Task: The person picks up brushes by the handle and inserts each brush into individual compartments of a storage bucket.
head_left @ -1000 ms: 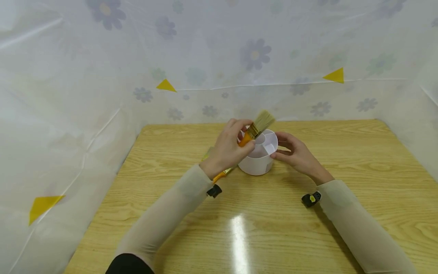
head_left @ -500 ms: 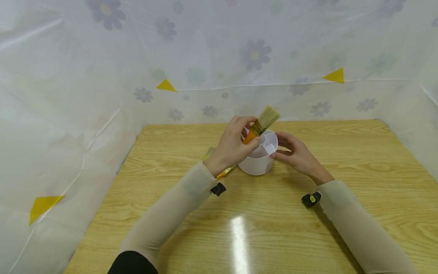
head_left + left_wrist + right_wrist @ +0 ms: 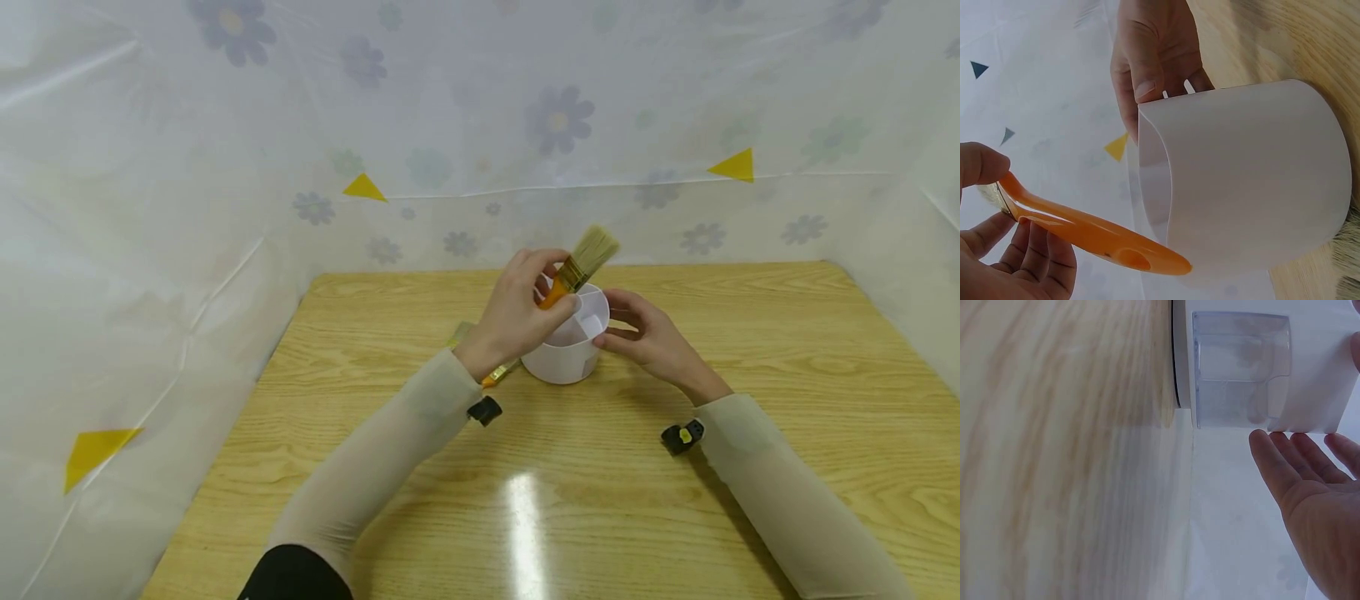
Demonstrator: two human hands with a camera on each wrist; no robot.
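Note:
A paintbrush (image 3: 576,271) with an orange handle and pale bristles is pinched near its ferrule by my left hand (image 3: 513,312), bristles pointing up and away. In the left wrist view the tapered end of its handle (image 3: 1097,234) overlaps the rim of a round white desk organizer (image 3: 558,362) with inner compartments. The organizer stands upright on the table. My right hand (image 3: 651,342) holds its right side, thumb in front and fingers behind. In the right wrist view, fingertips (image 3: 1263,440) press beside a clear window (image 3: 1241,369) in its wall.
More brushes lie on the wooden table (image 3: 375,467) left of the organizer: one orange-handled brush (image 3: 501,372) and pale bristles (image 3: 459,335), partly hidden behind my left hand. A flower-patterned sheet (image 3: 480,100) hangs along the table's back edge.
My left hand has moved a little to the right and up with the paintbrush, over the organizer. The right hand and the organizer have stayed in place.

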